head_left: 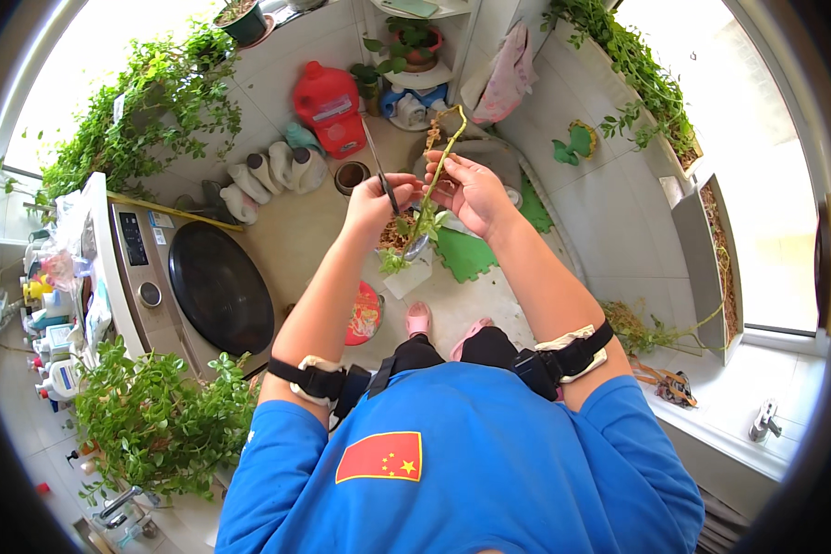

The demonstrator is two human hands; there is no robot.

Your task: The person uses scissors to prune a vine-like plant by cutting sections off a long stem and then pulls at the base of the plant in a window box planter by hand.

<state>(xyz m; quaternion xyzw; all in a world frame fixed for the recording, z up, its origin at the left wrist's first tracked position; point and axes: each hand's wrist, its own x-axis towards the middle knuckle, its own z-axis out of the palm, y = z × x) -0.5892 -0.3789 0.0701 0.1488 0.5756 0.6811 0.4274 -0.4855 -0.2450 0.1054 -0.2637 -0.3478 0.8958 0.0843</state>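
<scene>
My left hand (376, 200) grips a pair of dark scissors (379, 168) whose blades point up and away from me. My right hand (471, 189) pinches a long green plant stem (440, 157) that curls over at its top and carries small leaves (425, 224) at its lower end. The two hands are close together at chest height, and the scissors sit just left of the stem. Below the hands stands a white pot (408, 273) with a small green sprig in it.
A front-loading washing machine (214, 286) stands at my left, with leafy plants (157, 420) in front of it. A red jug (329, 106), white bottles (272, 171), a green foam mat (466, 254) and a red round lid (366, 314) lie on the tiled floor. A planter box (711, 263) sits on the right sill.
</scene>
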